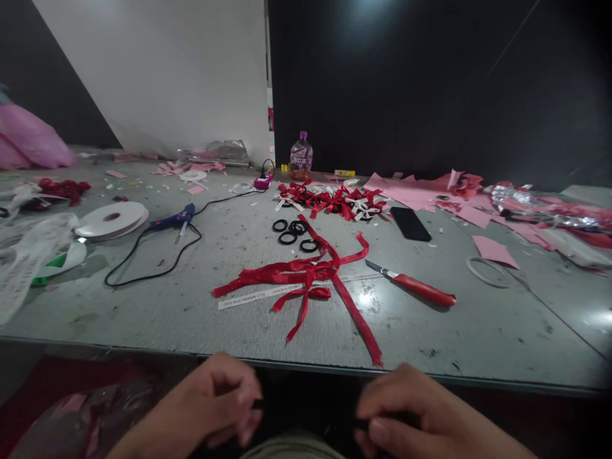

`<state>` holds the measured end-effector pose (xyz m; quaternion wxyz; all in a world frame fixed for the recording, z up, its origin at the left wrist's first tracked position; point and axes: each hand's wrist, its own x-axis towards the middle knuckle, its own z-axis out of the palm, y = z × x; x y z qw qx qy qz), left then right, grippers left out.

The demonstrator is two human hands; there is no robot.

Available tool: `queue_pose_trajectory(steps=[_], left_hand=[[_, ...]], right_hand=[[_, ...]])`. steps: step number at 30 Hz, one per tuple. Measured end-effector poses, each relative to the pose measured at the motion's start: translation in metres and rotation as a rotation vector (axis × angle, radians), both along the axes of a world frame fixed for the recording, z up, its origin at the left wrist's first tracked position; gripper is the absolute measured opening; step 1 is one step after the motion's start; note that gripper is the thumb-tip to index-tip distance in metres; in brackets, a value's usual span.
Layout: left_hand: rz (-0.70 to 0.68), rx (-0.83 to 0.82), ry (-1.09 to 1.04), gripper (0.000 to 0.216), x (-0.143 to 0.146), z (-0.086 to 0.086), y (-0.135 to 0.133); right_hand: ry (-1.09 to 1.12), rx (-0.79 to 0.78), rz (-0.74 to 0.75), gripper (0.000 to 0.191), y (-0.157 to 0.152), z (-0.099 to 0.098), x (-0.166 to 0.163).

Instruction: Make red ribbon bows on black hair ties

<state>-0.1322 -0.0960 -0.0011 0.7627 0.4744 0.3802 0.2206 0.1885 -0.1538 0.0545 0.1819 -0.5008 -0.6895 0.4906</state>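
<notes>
Below the table's front edge, my left hand (224, 401) is closed, with a short black strip (258, 404) poking out from its fingertips. My right hand (411, 408) pinches a similar black piece (362, 424) between thumb and fingers. Whether the two pieces join across the dark gap I cannot tell. On the table in front of both hands lie long red ribbons (306, 273), one tied in a bow, over a white printed ribbon (253, 297). Several black rings (287, 238) lie just behind them. A red-handled knife (415, 287) rests to the right, its blade pointing left.
A pile of red and white bows (335, 201), a phone (410, 224) and a bottle (301, 156) are farther back. Leftward lie a blue glue gun (174, 218) with a looped cord and a white ribbon spool (112, 220). Pink paper scraps (406, 191) cover the right rear.
</notes>
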Motion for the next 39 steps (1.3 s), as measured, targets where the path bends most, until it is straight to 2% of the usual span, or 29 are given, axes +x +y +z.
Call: queue_pose_trajectory(steps=[2,4,6,9,12,15,18,22,26,29,33,37,39], left_hand=[[-0.124,-0.043,-0.186,0.043,0.037,0.008,0.001],[-0.028,-0.086,-0.400,0.036,0.064,0.014,0.005],[0.123,-0.109,-0.539,0.027,0.075,0.018,0.011],[0.357,-0.094,-0.603,0.016,0.071,0.018,0.021],[0.560,-0.087,-0.614,0.013,0.063,0.016,0.027],[0.700,-0.127,-0.597,0.014,0.062,0.013,0.032],[0.793,-0.142,-0.560,0.015,0.068,0.009,0.034],[0.894,-0.144,-0.626,0.012,0.080,0.005,0.033],[0.891,-0.191,-0.833,0.011,0.092,0.002,0.030],[0.884,-0.232,-0.899,0.009,0.103,-0.001,0.029],[0.914,-0.301,-0.816,0.006,0.118,0.000,0.031],[0.886,-0.383,-0.733,0.005,0.128,0.002,0.031],[0.845,-0.310,-0.660,0.002,0.129,0.000,0.030]], right_hand=[[0.096,0.052,0.167,0.029,0.031,0.013,-0.022],[0.171,0.160,0.261,0.027,0.066,0.022,-0.034],[0.086,0.362,0.198,0.024,0.100,0.021,-0.032],[-0.170,0.650,0.175,0.022,0.139,0.005,-0.020],[-0.357,0.785,0.251,0.020,0.159,-0.018,-0.015],[-0.513,0.866,0.241,0.018,0.162,-0.036,-0.020],[-0.587,0.877,0.213,0.020,0.160,-0.047,-0.024],[-0.472,0.834,0.248,0.014,0.160,-0.054,-0.021],[-0.381,0.863,0.280,0.013,0.161,-0.050,-0.010],[-0.256,0.859,0.201,0.019,0.159,-0.045,-0.004],[0.057,0.720,0.154,0.022,0.151,-0.044,-0.012],[0.112,0.645,0.088,0.020,0.146,-0.047,-0.026],[0.138,0.622,0.035,0.026,0.145,-0.048,-0.030]])
